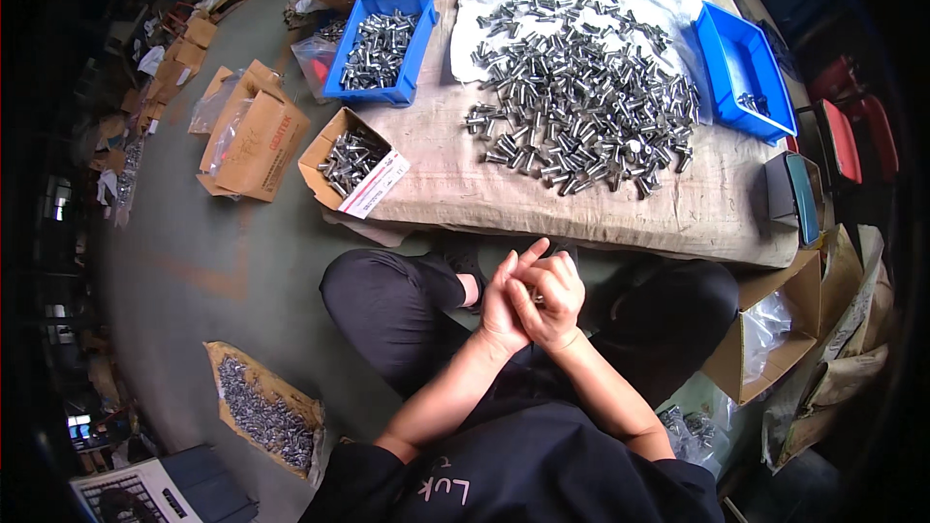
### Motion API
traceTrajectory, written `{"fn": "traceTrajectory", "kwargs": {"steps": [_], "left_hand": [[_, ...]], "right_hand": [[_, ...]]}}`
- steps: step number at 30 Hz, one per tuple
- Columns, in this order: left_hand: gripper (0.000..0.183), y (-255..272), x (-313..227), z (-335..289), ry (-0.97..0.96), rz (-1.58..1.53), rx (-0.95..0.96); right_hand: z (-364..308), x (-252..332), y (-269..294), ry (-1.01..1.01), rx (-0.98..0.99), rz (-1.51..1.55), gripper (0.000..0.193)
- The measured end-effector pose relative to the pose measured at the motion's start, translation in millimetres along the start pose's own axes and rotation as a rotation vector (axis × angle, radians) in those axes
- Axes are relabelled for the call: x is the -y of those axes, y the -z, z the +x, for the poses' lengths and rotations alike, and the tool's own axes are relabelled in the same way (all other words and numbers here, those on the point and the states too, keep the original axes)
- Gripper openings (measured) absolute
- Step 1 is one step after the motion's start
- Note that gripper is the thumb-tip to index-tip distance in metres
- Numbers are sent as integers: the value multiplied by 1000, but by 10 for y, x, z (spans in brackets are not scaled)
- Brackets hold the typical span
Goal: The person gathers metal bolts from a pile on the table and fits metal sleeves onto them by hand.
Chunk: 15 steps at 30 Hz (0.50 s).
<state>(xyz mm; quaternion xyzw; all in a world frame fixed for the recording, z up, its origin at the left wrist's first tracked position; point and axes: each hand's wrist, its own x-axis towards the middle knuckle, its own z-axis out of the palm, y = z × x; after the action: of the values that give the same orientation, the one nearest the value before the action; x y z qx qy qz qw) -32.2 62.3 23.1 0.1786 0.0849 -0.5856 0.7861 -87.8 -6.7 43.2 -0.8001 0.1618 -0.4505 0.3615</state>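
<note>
My two hands meet in front of my lap, just short of the table's near edge. My right hand (pixel 555 298) is curled closed, and a small shiny metal piece shows among its fingers; its exact kind is too small to tell. Against it, from the left, lies my left hand (pixel 501 307), with one finger stretched out past the right knuckles. The right hand hides its other fingers and most of its palm. Beyond my hands, a large heap of loose metal bolts (pixel 591 97) spreads over the cloth-covered table (pixel 455 174).
A blue bin (pixel 412 87) full of bolts and an open carton (pixel 315 153) of bolts stand on the table's left. Another blue bin (pixel 736 116), holding a few, is at right. Cardboard boxes (pixel 257 150) and a tray of small parts (pixel 310 407) rest on the floor.
</note>
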Motion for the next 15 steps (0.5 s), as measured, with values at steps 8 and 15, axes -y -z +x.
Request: {"fn": "traceTrajectory", "kwargs": {"steps": [8,15], "left_hand": [[43,493,39,-19,-35,-168,291],[28,427,-155,-251,355,-200,-90]], "right_hand": [[-67,242,-78,3,357,-361,26],[-47,118,11,-412,284,20,28]]}}
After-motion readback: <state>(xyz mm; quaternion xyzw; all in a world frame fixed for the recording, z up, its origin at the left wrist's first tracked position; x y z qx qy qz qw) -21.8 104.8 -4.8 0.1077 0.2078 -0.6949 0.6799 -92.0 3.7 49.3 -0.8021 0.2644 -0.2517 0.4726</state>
